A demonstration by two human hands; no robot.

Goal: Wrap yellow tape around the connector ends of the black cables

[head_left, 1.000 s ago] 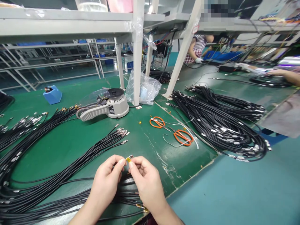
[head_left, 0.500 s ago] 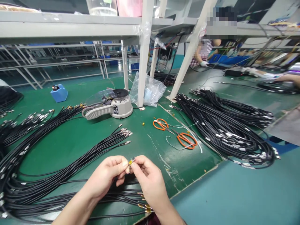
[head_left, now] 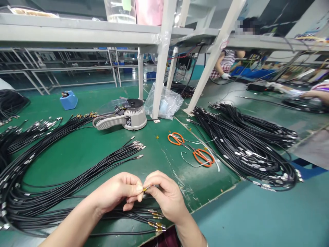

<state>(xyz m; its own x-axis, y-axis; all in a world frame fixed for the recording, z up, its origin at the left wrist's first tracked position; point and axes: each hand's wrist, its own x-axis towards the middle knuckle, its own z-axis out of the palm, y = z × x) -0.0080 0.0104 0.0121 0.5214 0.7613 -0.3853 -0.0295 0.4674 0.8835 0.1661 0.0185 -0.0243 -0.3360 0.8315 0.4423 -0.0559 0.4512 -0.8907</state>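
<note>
My left hand (head_left: pixel 120 190) pinches a black cable just behind its connector, thumb against the fingers. Close against it, my right hand (head_left: pixel 166 195) grips the connector end between thumb and forefinger. A bit of amber tape (head_left: pixel 145 189) shows on the connector between the fingertips; most of the cable is hidden by the hands. Below the hands lie several cable ends with amber tape (head_left: pixel 159 225) near their metal tips. Ahead of my left hand, a bundle of black cables (head_left: pixel 113 157) ends in bare metal connectors.
A grey tape dispenser (head_left: pixel 135 116) stands mid-bench, with a blue holder (head_left: pixel 69 100) farther left. Two orange-handled scissors (head_left: pixel 204 157) lie to the right among white strips. Beyond them is a large cable pile (head_left: pixel 246 147). Shelf posts (head_left: pixel 162 65) rise behind; co-workers sit at the far right.
My right fingers have rolled over the connector, so the metal tip that stuck up now points lower and is mostly covered. Both hands stay together. The view has shifted slightly.
</note>
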